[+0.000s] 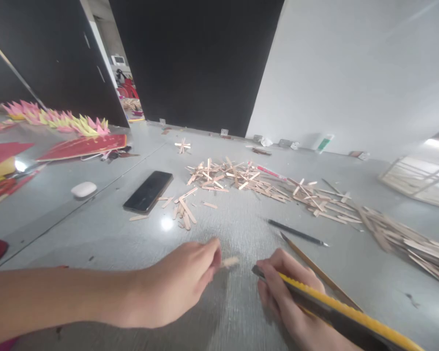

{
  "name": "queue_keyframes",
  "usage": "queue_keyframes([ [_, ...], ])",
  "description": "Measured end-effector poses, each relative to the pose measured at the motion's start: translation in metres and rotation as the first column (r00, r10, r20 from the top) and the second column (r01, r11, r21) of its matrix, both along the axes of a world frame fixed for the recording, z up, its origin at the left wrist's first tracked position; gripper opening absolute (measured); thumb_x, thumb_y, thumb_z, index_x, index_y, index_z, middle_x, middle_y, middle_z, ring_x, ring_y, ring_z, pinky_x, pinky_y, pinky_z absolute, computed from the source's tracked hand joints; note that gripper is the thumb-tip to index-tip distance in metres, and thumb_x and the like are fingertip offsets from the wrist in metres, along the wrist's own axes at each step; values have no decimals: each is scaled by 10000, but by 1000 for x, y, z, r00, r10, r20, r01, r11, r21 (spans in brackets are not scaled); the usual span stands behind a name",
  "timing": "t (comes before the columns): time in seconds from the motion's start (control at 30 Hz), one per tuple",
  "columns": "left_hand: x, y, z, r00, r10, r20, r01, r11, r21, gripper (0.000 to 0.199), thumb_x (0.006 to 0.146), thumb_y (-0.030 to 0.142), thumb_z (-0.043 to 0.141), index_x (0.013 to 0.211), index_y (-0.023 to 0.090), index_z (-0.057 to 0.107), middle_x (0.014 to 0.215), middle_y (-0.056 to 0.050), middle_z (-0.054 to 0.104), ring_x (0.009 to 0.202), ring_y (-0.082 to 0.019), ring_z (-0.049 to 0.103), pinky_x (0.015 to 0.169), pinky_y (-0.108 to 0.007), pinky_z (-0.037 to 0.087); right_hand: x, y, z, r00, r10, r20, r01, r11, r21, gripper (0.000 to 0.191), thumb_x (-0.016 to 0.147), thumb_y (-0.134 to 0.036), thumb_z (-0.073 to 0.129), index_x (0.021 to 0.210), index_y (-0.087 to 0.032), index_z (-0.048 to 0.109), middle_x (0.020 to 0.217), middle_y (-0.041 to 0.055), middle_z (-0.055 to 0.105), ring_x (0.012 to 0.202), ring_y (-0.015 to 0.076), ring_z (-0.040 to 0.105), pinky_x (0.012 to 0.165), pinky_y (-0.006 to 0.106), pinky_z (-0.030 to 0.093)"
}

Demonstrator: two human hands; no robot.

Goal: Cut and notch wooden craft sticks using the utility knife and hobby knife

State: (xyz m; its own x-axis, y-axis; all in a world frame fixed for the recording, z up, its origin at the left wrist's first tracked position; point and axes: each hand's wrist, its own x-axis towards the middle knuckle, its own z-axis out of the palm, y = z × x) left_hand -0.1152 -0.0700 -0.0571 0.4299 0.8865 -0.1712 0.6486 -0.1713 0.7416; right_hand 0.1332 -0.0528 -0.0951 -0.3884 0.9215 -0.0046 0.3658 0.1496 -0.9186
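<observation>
L hand (185,280) pinches a short wooden stick (230,262) above the grey bench (223,317), as the R hand (290,292), grip closed, holds a yellow-and-black cutter (336,304). Loose stick pieces (208,170) lie beyond, w/ a phone (149,191) to their L & a dark pen (296,232) nearer the R hand. A long brown strip (322,273) runs just beside that hand, partly hidden by hand & cutter. L fingers hide the stick's near end; its outline is blurred. Cutter's rear is cut off at frame bottom.
</observation>
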Motion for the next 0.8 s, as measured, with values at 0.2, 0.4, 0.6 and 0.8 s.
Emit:
queue_keyframes([
  [0.2, 6, -13, 34, 895, 230, 382, -155, 964, -217, 297, 1070, 441, 405, 1176, 228, 583, 657, 72, 446, 549, -106, 451, 538, -224, 402, 4, 2, 1, 998, 52, 38, -53, 999, 13, 394, 1050, -486, 460, 732, -254, 472, 585, -35, 522, 491, 121, 486, 469, 233, 427],
  [0.4, 10, -31, 44, 749, 363, 555, -182, 917, -355, 345, 970, 548, 605, 1094, 226, 592, 692, 30, 606, 479, -83, 528, 432, -166, 375, 6, 7, 0, 988, 120, 95, -128, 989, 73, 375, 1045, -487, 447, 760, -251, 508, 616, -29, 540, 525, 127, 509, 502, 237, 429],
  [0.6, 11, -32, 46, 730, 419, 540, -108, 851, -514, 530, 927, 727, 556, 868, 201, 585, 654, 4, 657, 526, -76, 553, 475, -146, 402, 10, 6, -10, 988, 121, 98, -124, 992, 30, 358, 1036, -505, 459, 804, -255, 567, 651, -1, 584, 565, 153, 533, 522, 265, 462],
  [0.8, 9, -33, 47, 793, 359, 493, -98, 873, -478, 545, 934, 742, 526, 872, 206, 603, 657, 1, 652, 533, -86, 526, 485, -165, 406, 10, 6, -8, 986, 107, 127, -117, 990, 80, 355, 1044, -492, 441, 801, -264, 565, 607, -24, 538, 523, 145, 508, 509, 269, 446],
])
